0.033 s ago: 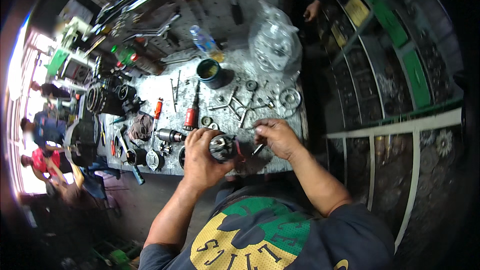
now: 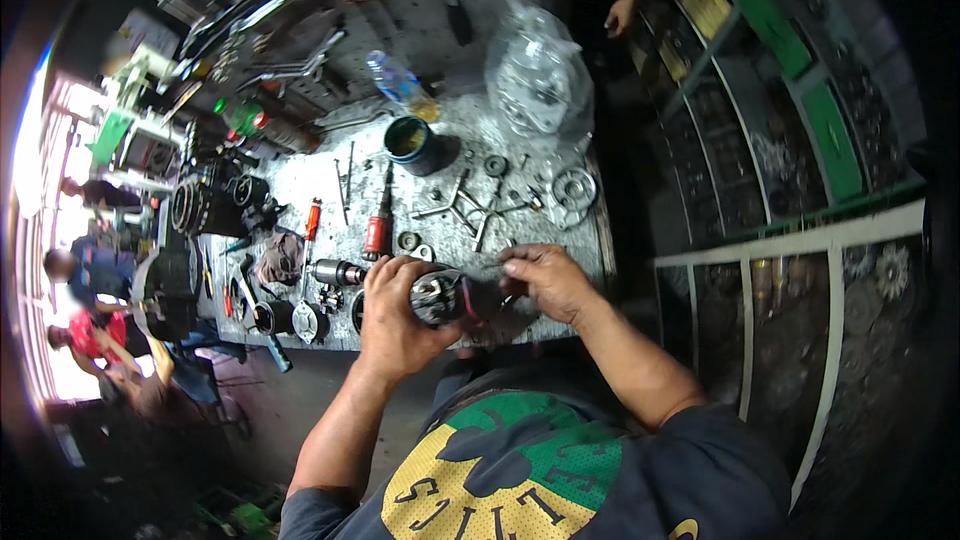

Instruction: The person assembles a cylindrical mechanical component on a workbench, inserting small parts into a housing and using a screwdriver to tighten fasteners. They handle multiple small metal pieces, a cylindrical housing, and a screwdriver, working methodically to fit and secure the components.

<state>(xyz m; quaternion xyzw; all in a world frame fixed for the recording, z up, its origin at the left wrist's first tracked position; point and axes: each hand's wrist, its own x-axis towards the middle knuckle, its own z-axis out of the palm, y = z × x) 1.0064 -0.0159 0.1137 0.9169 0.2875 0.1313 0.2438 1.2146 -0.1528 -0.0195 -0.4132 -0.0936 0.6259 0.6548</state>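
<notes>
My left hand (image 2: pixel 393 320) wraps round the left side of a dark cylindrical motor housing (image 2: pixel 438 298), holding it above the bench's front edge. Its open end shows bare metal parts inside; a reddish band or wire is at its right side. My right hand (image 2: pixel 555 285) is beside the housing with thumb and index finger pinched together. A thin dark piece seems to stick out of that pinch, too small and blurred to name. Beyond my hands lie a three-armed metal piece (image 2: pixel 462 198), small metal rings (image 2: pixel 409 240) and a red-handled tool (image 2: pixel 377 232). Left of the housing rests a motor armature (image 2: pixel 338 271).
A dark cup (image 2: pixel 410 143), a plastic bottle (image 2: pixel 400 85) and a bagged metal part (image 2: pixel 543 90) stand farther back. A screwdriver (image 2: pixel 313 220), rag (image 2: pixel 281 258) and hammer (image 2: pixel 276 348) are at left. Parts shelves (image 2: pixel 745 310) flank the right; another person's hand (image 2: pixel 620 15) shows beyond.
The pinched fingertips of my right hand have come slightly lower and closer to the housing. A pale-tipped thin piece below them shows less now. The view has shifted slightly.
</notes>
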